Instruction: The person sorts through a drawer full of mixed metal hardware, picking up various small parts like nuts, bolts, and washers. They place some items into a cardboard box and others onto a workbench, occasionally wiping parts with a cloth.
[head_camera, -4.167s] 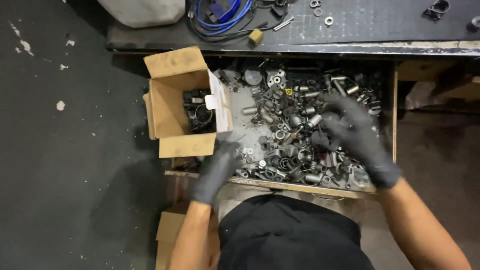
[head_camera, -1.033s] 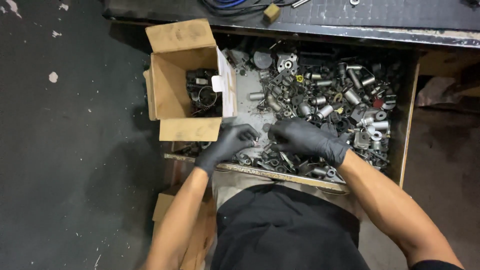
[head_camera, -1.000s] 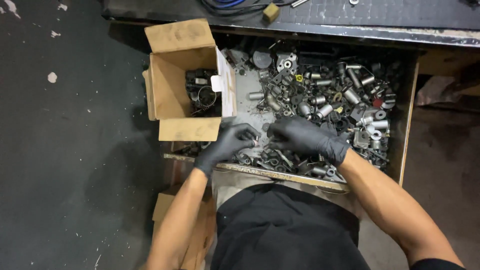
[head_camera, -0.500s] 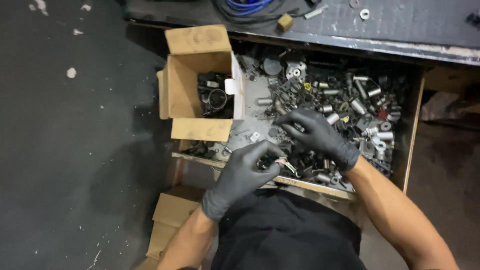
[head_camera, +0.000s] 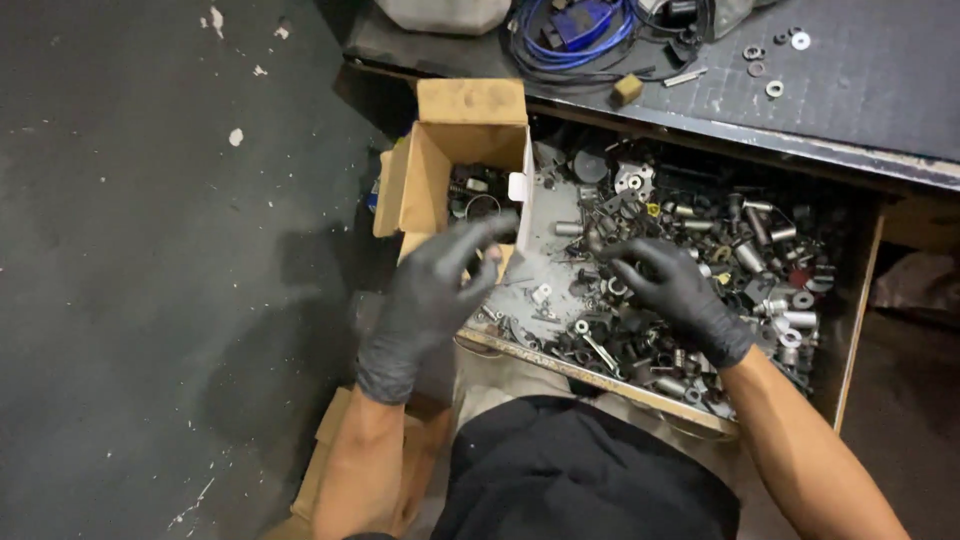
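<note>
My left hand (head_camera: 430, 300) hovers raised, fingers spread, nothing visibly pinched; can't tell if something small sits in the palm. The open cardboard box (head_camera: 455, 165) lies just ahead of that hand, mouth up, long axis running away from me, a few metal bits inside. My right hand (head_camera: 670, 285) is down in the drawer (head_camera: 850, 330), fingers curled into the heap of metal parts (head_camera: 720, 240); what they pinch is hidden. Left hand is nearer the box, right well apart. Tabletop (head_camera: 860, 90) beyond both grips.
</note>
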